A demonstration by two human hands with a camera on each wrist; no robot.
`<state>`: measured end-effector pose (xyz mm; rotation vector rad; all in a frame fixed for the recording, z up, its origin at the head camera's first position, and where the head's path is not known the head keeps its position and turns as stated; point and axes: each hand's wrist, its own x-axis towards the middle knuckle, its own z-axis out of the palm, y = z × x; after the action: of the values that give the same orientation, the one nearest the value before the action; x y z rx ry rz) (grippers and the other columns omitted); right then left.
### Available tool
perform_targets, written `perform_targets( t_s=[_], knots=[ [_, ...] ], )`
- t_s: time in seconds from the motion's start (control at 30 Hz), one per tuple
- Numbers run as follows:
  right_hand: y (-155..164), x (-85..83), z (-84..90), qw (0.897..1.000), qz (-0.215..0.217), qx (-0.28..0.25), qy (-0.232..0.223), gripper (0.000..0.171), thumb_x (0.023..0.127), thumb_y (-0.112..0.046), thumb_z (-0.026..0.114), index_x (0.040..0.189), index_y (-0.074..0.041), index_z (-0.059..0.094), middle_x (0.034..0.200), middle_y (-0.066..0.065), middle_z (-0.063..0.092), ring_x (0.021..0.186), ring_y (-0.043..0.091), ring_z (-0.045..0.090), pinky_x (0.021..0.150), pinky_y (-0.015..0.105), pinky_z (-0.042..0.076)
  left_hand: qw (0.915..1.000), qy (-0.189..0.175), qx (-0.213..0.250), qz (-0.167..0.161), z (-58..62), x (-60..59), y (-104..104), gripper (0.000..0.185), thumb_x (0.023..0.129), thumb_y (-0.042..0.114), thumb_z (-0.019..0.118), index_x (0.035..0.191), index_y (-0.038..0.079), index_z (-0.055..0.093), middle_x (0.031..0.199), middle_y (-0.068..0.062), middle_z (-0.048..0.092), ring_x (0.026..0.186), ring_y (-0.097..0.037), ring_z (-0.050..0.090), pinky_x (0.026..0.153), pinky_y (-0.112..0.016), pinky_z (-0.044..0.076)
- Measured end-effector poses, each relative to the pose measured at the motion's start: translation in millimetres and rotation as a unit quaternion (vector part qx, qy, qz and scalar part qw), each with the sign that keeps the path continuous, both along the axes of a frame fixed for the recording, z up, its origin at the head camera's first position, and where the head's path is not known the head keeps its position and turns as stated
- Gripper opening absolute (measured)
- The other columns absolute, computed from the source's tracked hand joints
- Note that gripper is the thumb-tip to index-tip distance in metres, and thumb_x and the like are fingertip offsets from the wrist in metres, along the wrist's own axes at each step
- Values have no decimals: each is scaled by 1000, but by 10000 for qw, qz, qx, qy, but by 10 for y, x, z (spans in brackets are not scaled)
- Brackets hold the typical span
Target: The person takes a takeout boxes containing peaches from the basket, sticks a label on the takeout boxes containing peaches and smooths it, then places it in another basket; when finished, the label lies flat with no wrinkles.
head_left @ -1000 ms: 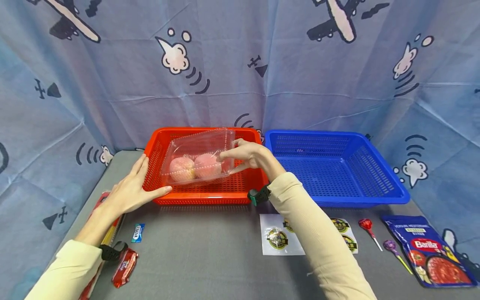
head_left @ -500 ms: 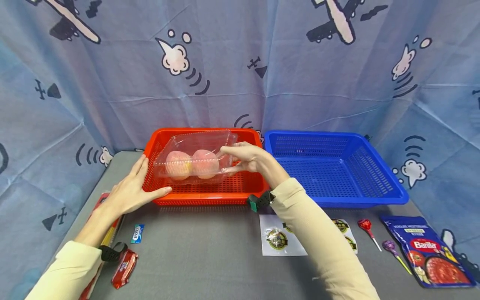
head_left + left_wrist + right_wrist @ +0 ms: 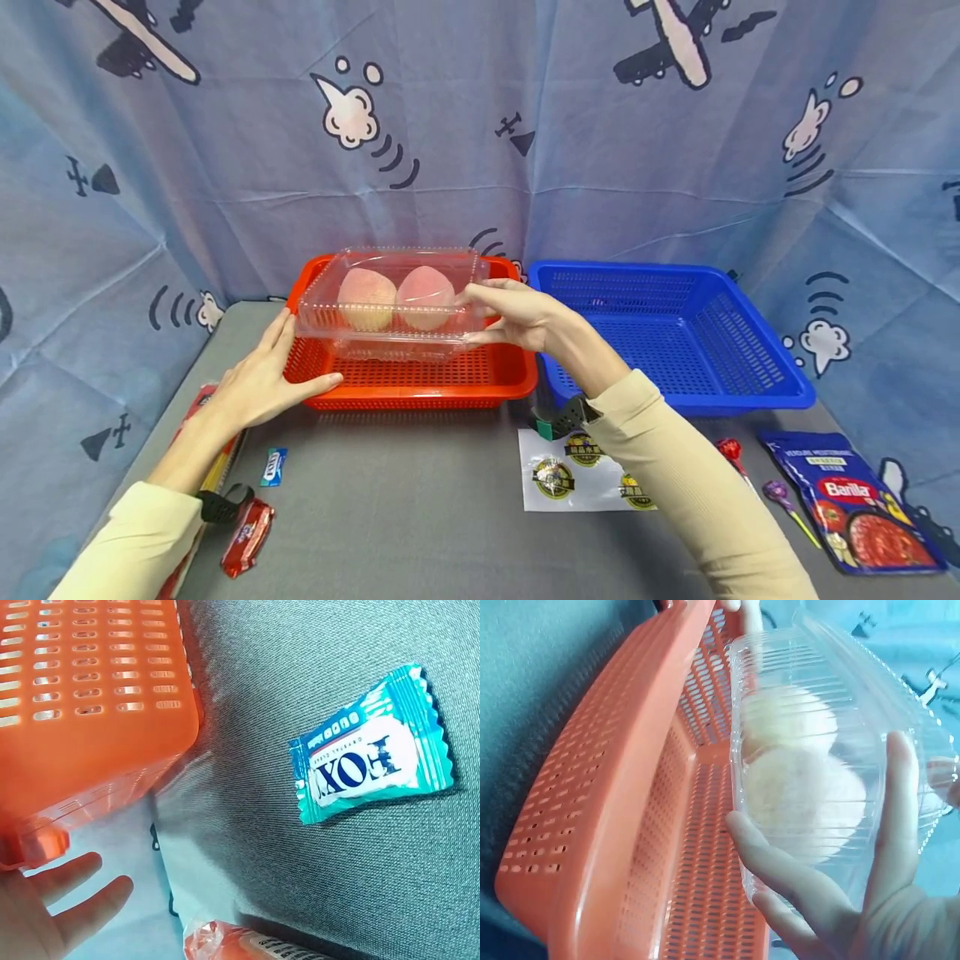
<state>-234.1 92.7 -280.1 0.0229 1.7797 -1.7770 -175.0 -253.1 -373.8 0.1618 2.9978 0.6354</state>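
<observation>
Your right hand (image 3: 517,317) grasps the clear fruit box (image 3: 392,302) by its 3 o'clock end, holding it level above the red basket (image 3: 420,387) so the two peaches stay put. Your left hand (image 3: 258,379) rests flat and relaxed against the basket's 9 o'clock corner, steadying it.

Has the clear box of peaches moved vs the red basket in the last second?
Yes. The clear box, held by the right hand, has risen from inside the red basket to above its rim; the basket stayed put.

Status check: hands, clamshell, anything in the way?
Right hand grips clear clamshell of two peaches above red basket. Left hand rests open on basket's corner. Nothing in the way.
</observation>
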Motion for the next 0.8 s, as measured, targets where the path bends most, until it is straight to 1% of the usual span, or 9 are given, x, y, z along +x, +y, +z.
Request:
perform_targets(
  t_s=[0.1, 0.17, 0.27, 0.33, 0.43, 0.57, 0.63, 0.73, 0.8],
  knots=[
    [88, 100, 79, 10000, 49, -46, 47, 52, 100, -17, 52, 148, -2, 36, 144, 17, 38, 110, 37, 59, 65, 24, 62, 10000, 37, 41, 12, -5, 7, 2, 120, 85, 79, 58, 164, 20, -12, 174, -13, -1, 143, -58, 35, 101, -81, 35],
    [149, 179, 133, 9999, 56, -44, 72, 61, 100, -16, 53, 154, -5, 27, 149, 18, 35, 102, 34, 64, 65, 24, 61, 10000, 64, 72, 12, -8, 9, 3, 119, 85, 78, 58, 164, 23, -12, 174, -13, -1, 142, -58, 36, 100, -81, 36],
    [248, 311, 198, 9999, 92, -40, 125, 71, 99, -15, 55, 159, -8, 17, 151, 19, 36, 88, 27, 70, 66, 24, 61, 9999, 97, 104, -13, -12, 9, -2, 118, 86, 77, 59, 164, 22, -10, 174, -13, -1, 143, -58, 35, 101, -81, 35],
    [315, 406, 218, 9998, 124, -60, 120, 75, 98, -14, 56, 160, -11, 13, 149, 18, 40, 82, 23, 73, 66, 25, 62, 9998, 156, 121, -52, -14, 9, -11, 117, 86, 75, 60, 165, 20, -7, 174, -13, 0, 143, -58, 36, 101, -81, 36],
    [415, 559, 213, 9994, 270, -217, 64, 77, 96, -11, 56, 159, -12, 12, 143, 18, 47, 82, 22, 76, 69, 25, 62, 9993, 296, 132, -192, -17, 19, -39, 115, 88, 67, 65, 165, 13, -1, 173, -16, 3, 140, -58, 40, 99, -80, 39],
    [540, 809, 176, 9968, 576, -544, -33, 77, 96, -11, 56, 158, -13, 10, 139, 18, 50, 91, 23, 76, 71, 27, 63, 9983, 401, 147, -397, -13, 31, -78, 112, 89, 61, 66, 165, 9, 1, 173, -16, 3, 135, -59, 44, 95, -79, 43],
    [590, 946, 147, 9951, 710, -684, -62, 77, 97, -13, 55, 159, -14, 8, 143, 20, 49, 96, 24, 77, 72, 27, 63, 9977, 436, 105, -500, -13, 27, -92, 112, 90, 62, 64, 165, 9, 2, 174, -15, 1, 135, -59, 45, 93, -78, 44],
    [640, 1130, 76, 9930, 840, -827, -85, 80, 96, -13, 56, 158, -16, 6, 153, 21, 44, 102, 25, 76, 70, 27, 63, 9975, 446, -59, -548, -14, 13, -98, 111, 91, 63, 62, 165, 5, 3, 173, -16, 1, 137, -58, 43, 93, -77, 45],
    [668, 1238, 5, 9929, 879, -799, -18, 81, 95, -13, 59, 157, -15, 7, 157, 23, 39, 103, 23, 76, 69, 28, 63, 9981, 374, -143, -477, -14, 1, -85, 111, 92, 67, 59, 164, 5, 2, 174, -14, -1, 140, -57, 41, 94, -77, 44]
  ],
)
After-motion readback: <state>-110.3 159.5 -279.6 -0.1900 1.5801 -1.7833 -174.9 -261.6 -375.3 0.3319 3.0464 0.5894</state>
